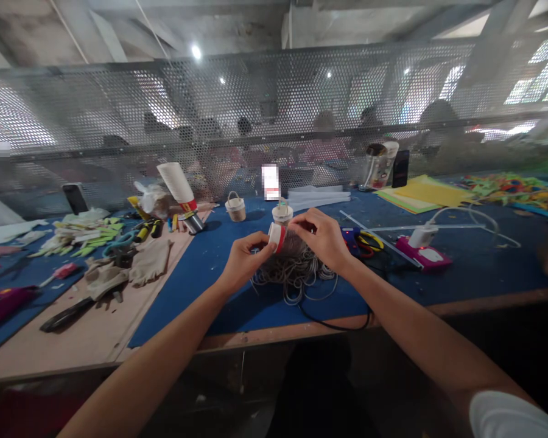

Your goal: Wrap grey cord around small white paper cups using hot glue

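Observation:
My left hand [245,260] is closed around a small white paper cup [275,236] with a red band, tipped on its side. Close to the cup's red end, the fingertips of my right hand [322,237] are pinched together; what they hold, if anything, is too small to make out. Below both hands lies a loose heap of grey-beige cord [292,274]. Just behind the cup stands a small cord-wrapped basket [282,213], partly hidden. Farther left is another small basket [235,208] with a handle.
A leaning stack of paper cups [176,182] stands back left. Gloves [150,261], scissors [123,242] and a black-handled tool [68,314] lie leftward. On the right are a purple power strip [422,254], a white stick and yellow sheets [432,191]. A mesh screen [256,97] rises behind.

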The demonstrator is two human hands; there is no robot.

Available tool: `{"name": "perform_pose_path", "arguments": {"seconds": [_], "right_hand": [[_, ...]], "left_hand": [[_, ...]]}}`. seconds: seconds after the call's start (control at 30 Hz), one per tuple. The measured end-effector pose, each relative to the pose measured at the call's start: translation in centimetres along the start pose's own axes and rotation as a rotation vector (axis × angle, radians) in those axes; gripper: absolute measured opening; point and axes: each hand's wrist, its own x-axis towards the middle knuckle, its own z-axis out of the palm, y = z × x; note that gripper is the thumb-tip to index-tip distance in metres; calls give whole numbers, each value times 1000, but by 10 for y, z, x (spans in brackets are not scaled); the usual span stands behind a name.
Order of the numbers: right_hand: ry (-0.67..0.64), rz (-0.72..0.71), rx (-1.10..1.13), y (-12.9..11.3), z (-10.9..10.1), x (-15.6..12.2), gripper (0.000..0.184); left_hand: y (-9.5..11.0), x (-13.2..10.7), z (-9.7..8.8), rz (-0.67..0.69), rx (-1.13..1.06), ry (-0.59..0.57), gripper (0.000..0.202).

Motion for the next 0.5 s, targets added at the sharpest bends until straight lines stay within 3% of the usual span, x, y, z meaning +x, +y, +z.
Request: {"name": "perform_pose_path", "arguments": {"seconds": [0.5], "right_hand": [[0,11,14,4,0,0,10]], "left_hand": [[2,1,-1,9,-32,-31,19]]}}
